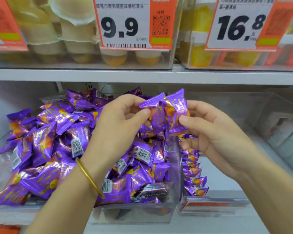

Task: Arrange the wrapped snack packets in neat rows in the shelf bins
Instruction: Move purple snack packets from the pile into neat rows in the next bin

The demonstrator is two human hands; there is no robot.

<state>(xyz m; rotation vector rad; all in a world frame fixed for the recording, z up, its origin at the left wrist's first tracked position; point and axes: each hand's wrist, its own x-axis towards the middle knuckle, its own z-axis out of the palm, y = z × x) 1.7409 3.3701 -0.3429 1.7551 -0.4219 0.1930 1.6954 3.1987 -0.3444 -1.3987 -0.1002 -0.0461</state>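
Two purple snack packets with gold print are held side by side above the bins. My left hand (123, 115) pinches the left packet (155, 109) by its edge. My right hand (208, 129) pinches the right packet (175, 109) at its lower corner. Below them a clear bin (134, 215) holds a loose heap of several purple packets (46, 146). In the clear bin to the right (215, 205), several purple packets (194, 173) stand in one neat row along its left wall.
The upper shelf (142, 76) carries clear bins of jelly cups (114, 59) with price tags 9.9 (123, 22) and 16.8 (240, 24). A dark packet (152, 190) lies at the front of the heap. A gold bangle (90, 178) circles my left wrist.
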